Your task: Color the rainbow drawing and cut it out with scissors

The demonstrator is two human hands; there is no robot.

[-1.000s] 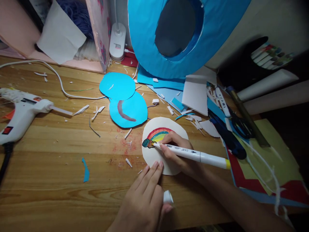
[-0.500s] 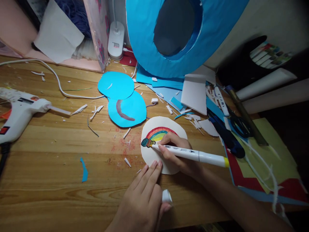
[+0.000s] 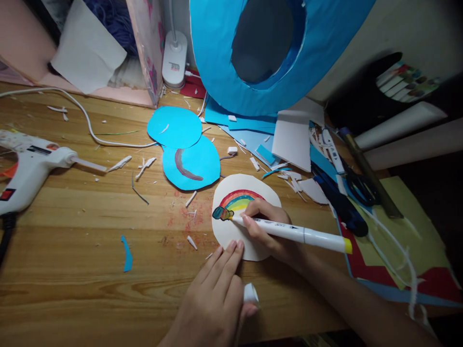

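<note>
Two hands are on the cream paper disc (image 3: 231, 235), which lies on the wooden table (image 3: 72, 270) just in front of the two blue paper ovals (image 3: 191, 164). Your right hand (image 3: 265, 226) is closed in a writing grip around a white marker (image 3: 307, 235) with a yellow end; its tip meets the dark cloud (image 3: 221, 213) at the left foot of the rainbow drawing (image 3: 238, 198). Your left hand (image 3: 217, 299) lies mostly flat with its fingers stretched out. Its fingertips (image 3: 233, 246) press the near edge of the disc, while the thumb pins a white marker cap (image 3: 251, 293) against the side of the hand. How the thumb holds the cap is largely hidden behind the hand. Your right fingers cover the right end of the rainbow. Your left wrist is cut off by the bottom edge, and the glue gun (image 3: 32, 164) runs off the left edge. The dark things to the right, beside the scissors (image 3: 356, 185), are hard to make out.
</note>
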